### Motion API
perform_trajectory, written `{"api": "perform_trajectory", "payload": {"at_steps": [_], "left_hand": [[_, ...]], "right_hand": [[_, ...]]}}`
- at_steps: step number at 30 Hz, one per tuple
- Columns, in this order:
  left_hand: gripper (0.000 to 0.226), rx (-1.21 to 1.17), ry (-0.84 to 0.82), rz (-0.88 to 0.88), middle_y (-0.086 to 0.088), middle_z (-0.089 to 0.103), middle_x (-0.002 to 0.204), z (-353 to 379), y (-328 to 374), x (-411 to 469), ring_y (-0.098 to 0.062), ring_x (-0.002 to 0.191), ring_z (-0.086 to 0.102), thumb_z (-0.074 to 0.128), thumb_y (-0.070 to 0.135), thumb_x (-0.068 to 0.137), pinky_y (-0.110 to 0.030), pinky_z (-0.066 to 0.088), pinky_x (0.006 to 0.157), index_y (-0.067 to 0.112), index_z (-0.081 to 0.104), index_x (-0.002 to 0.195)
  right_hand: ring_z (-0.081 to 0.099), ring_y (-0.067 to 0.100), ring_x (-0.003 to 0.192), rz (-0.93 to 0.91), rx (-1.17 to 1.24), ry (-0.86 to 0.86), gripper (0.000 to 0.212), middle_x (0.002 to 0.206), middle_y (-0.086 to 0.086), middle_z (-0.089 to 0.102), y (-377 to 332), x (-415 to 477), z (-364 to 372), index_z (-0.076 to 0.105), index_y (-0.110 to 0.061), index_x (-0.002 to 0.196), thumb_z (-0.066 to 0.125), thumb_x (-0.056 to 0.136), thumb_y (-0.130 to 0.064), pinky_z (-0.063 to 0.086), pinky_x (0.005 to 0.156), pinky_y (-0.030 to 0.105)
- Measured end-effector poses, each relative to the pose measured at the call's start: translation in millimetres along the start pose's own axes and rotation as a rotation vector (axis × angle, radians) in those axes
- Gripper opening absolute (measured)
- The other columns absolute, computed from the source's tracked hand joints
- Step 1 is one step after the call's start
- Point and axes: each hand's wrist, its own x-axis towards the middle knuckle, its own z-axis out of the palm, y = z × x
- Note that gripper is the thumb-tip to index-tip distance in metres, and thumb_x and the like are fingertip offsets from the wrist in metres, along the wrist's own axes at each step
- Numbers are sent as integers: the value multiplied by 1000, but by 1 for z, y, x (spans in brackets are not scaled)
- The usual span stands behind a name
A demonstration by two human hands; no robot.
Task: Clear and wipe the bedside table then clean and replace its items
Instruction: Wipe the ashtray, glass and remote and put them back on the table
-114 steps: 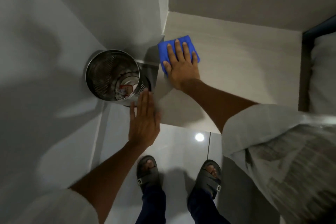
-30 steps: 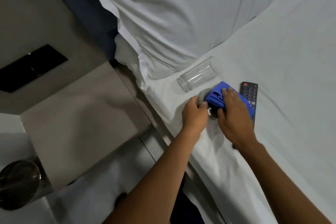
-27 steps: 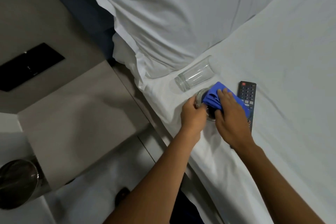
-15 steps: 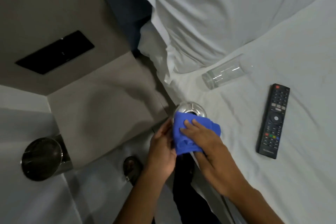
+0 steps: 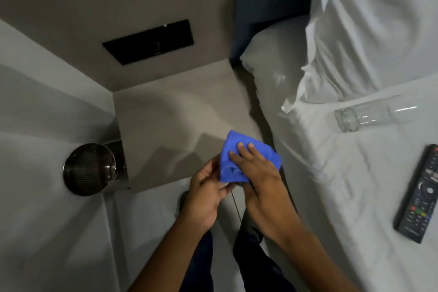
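My left hand (image 5: 206, 193) grips a drinking glass that is almost wholly hidden under a blue cloth (image 5: 239, 161). My right hand (image 5: 258, 180) presses that cloth around the glass with the fingers spread over it. Both hands hover above the front right corner of the bare beige bedside table (image 5: 170, 125). A second clear glass (image 5: 372, 113) lies on its side on the white bed sheet (image 5: 343, 185). A black remote control (image 5: 419, 194) lies flat on the sheet at the far right.
A perforated metal waste bin (image 5: 88, 169) stands on the floor to the left of the table. A black wall panel (image 5: 149, 41) sits above the table. White pillows (image 5: 355, 30) are piled at the head of the bed. My legs are visible below the hands.
The hands have carried the cloth-wrapped glass from the bed sheet to above the table's front corner. The cloth now covers the glass rim. The camera has swung left.
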Motion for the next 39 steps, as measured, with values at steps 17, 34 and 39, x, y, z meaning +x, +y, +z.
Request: {"api": "perform_trajectory", "payload": {"at_steps": [17, 34, 39], "left_hand": [[30, 65, 121, -79, -2, 78, 101, -156, 79, 49, -15, 89, 74, 53, 3, 95, -26, 59, 71, 16, 66, 119], [36, -117, 597, 61, -12, 59, 102, -243, 141, 212, -25, 93, 60, 51, 0, 97, -40, 54, 90, 11, 50, 131], [26, -68, 555, 43, -2, 36, 65, -241, 149, 231, -7, 41, 42, 36, 0, 97, -15, 35, 44, 19, 42, 80]], "right_hand": [[11, 8, 146, 117, -12, -155, 67, 149, -18, 19, -76, 90, 135, 30, -40, 138, 49, 90, 3, 7, 121, 36], [60, 18, 85, 574, 452, -86, 39, 90, -3, 67, -50, 145, 140, 64, -35, 85, 49, 91, 0, 46, 76, 33], [62, 27, 93, 662, 503, -34, 35, 95, 2, 68, -31, 121, 126, 66, -31, 91, 50, 92, -1, 51, 84, 45]]}}
